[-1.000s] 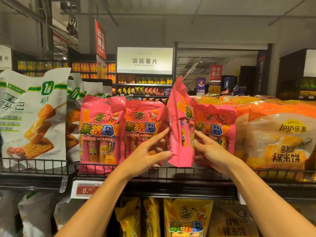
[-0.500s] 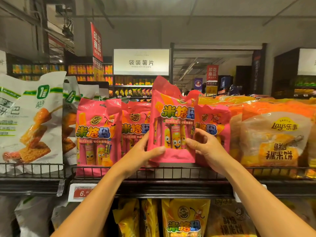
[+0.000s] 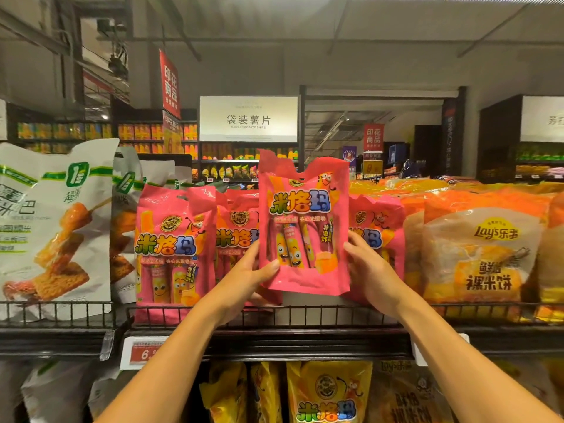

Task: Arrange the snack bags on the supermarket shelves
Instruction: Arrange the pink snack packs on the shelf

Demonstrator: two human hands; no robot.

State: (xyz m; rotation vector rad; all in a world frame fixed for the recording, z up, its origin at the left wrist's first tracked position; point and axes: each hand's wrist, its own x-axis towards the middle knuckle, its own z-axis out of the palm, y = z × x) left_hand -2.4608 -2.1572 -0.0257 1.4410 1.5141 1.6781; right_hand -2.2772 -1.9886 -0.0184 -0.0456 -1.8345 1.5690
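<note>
Fingers [image 3: 268, 267] gripping upright, glossy pink snack bag [image 3: 305, 227]

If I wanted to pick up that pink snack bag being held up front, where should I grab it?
Probably by its two side edges near the bottom, coming from the front. The pink plastic snack bag stands upright facing you, flat and wide, and the left hand and right hand already pinch those edges. Its crumpled top flap looks floppier.

light: dim, warm, from overhead | glare: glossy pink bag [image 3: 303, 227] sheen | focus: soft throughout | edges: wide-angle bowing
</note>
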